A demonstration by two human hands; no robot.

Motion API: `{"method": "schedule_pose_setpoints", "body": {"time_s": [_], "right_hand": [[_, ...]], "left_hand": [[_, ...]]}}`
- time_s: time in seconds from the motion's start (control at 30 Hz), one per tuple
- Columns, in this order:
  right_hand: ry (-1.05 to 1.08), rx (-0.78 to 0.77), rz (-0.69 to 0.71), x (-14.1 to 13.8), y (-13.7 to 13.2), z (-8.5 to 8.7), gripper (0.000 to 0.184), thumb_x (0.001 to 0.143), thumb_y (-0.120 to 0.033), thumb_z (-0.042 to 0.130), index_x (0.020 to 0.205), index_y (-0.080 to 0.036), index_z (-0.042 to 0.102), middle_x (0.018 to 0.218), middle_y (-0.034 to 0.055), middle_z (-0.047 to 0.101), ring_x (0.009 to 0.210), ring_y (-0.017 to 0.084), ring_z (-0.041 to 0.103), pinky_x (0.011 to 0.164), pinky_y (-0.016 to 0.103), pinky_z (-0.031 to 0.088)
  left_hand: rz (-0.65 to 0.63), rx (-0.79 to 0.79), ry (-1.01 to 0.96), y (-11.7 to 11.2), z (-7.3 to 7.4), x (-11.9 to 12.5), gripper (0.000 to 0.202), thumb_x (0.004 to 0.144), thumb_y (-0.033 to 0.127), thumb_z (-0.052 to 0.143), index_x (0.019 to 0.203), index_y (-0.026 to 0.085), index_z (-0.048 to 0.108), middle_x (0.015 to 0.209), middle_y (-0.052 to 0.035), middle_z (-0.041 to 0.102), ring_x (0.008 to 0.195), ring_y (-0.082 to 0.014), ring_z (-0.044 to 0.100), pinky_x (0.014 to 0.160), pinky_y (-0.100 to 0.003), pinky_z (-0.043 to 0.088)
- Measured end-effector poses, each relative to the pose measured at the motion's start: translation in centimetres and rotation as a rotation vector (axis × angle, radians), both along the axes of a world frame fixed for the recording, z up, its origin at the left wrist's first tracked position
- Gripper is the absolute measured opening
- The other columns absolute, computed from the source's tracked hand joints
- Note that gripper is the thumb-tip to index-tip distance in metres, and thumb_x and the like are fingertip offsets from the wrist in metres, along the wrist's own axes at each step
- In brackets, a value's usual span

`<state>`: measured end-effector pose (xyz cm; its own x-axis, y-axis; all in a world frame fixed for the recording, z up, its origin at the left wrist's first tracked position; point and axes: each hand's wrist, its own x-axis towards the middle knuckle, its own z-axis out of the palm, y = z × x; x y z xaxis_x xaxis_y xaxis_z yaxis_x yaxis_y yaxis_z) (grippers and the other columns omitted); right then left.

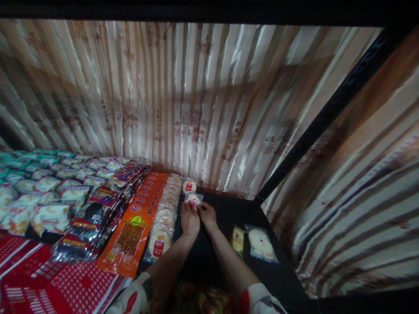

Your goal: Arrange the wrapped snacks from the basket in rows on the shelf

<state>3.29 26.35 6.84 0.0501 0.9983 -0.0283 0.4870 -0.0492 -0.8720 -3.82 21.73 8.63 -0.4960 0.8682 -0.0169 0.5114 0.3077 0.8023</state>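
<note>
A round white cake in a clear wrapper with a red label [194,199] lies near the back of the dark shelf [209,257]. My left hand [190,220] has its fingers on the near left side of this wrapped cake. At its right edge, my right hand [207,215] pinches the wrapper with bent fingers. Just behind sits a matching wrapped cake [189,186]. To the left runs an overlapping row of similar wrapped cakes [163,220], coming close to my left forearm.
An orange packet of thin sticks [131,235] and dark packets [94,213] lie leftward, beyond them many wrapped pastries [49,216]. A red basket [62,279] is at front left. A yellow packet [237,240] and a flat white packet [261,243] lie right. Curtains [196,104] hang behind.
</note>
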Motion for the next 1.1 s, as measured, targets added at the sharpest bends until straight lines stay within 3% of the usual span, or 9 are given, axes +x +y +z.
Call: {"method": "schedule_pose_setpoints", "body": {"time_s": [0.27,0.5,0.7,0.83,1.1], "right_hand": [[-0.062,0.003,0.018,-0.8,2.1,0.4,0.022,0.070,-0.032,0.052,0.083,-0.022,0.066,0.081,0.0016,0.069,0.076,0.017,0.062,0.069,0.026,0.045],[-0.111,0.049,0.035,-1.7,3.6,0.8,0.024,0.071,-0.031,0.051,0.086,-0.021,0.066,0.083,0.0031,0.068,0.077,0.018,0.061,0.070,0.027,0.045],[-0.215,0.054,-0.005,-2.3,4.7,1.3,0.025,0.072,-0.030,0.050,0.090,-0.024,0.066,0.081,0.0019,0.068,0.075,0.017,0.060,0.069,0.027,0.044],[-0.221,0.057,0.008,-2.5,5.3,1.4,0.024,0.073,-0.029,0.050,0.091,-0.025,0.066,0.084,0.0016,0.067,0.079,0.017,0.060,0.070,0.026,0.043],[-0.236,0.075,-0.018,-2.9,5.8,1.2,0.027,0.072,-0.027,0.051,0.096,-0.023,0.064,0.092,0.0032,0.065,0.083,0.017,0.059,0.073,0.025,0.042]], "left_hand": [[0.048,0.008,-0.004,2.3,-0.8,-0.2,0.041,0.084,0.019,0.033,0.121,0.007,0.045,0.134,-0.0175,0.040,0.127,-0.0234,0.031,0.106,-0.036,0.024],[0.012,0.014,-0.006,3.8,-0.9,-0.6,0.041,0.085,0.018,0.032,0.120,0.001,0.045,0.133,-0.0213,0.039,0.128,-0.0250,0.029,0.107,-0.038,0.022],[-0.040,0.062,0.009,4.7,-1.1,-1.1,0.037,0.082,0.012,0.033,0.113,0.011,0.053,0.125,-0.0140,0.050,0.126,-0.0236,0.034,0.107,-0.040,0.023],[-0.084,0.084,0.059,5.3,-1.3,-1.2,0.037,0.080,0.008,0.034,0.110,0.008,0.055,0.124,-0.0163,0.050,0.127,-0.0257,0.031,0.107,-0.041,0.021],[-0.052,0.076,0.041,5.6,-1.5,-1.2,0.037,0.082,0.011,0.031,0.111,0.005,0.053,0.126,-0.0182,0.048,0.127,-0.0248,0.032,0.107,-0.040,0.023]]}}
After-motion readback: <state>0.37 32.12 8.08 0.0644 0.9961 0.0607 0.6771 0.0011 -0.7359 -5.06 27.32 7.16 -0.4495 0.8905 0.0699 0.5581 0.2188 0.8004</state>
